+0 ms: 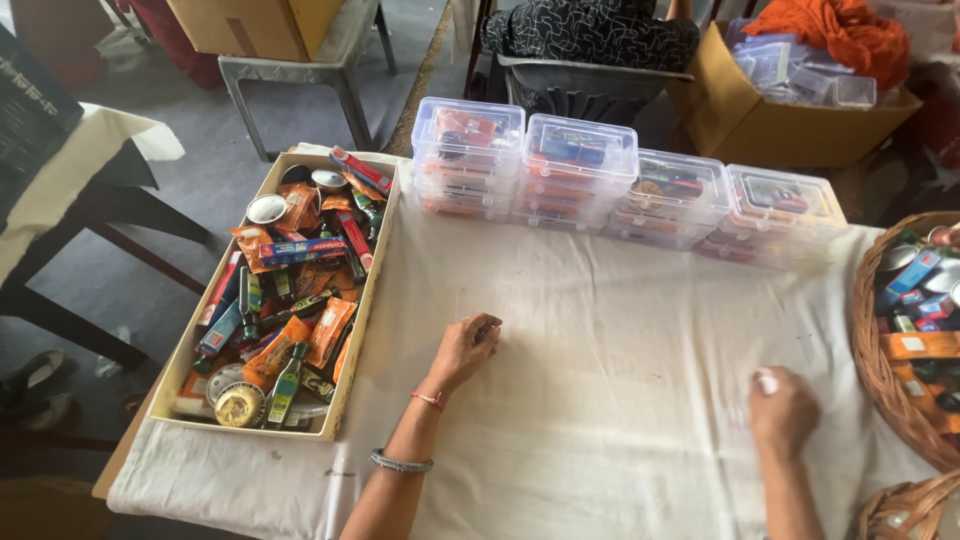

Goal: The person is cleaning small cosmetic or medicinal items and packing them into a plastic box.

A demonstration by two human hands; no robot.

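In the head view, a table (620, 330) covered with a white cloth is seen from above. The left hand (465, 350) is rested near the middle of the table, fingers curled loosely inward; whether something small is pinched in them cannot be told. The right hand (783, 410) is held nearer the right edge, closed around a small white object (767, 381), which shows only at the knuckles. A shallow cardboard tray (375, 300) of mixed sachets, small bottles and tins is set along the left edge, within reach of the left hand. Four clear lidded plastic boxes (580, 160), already filled, are lined along the far edge. A wicker basket (880, 370) of similar goods is placed at the right edge, beside the right hand.
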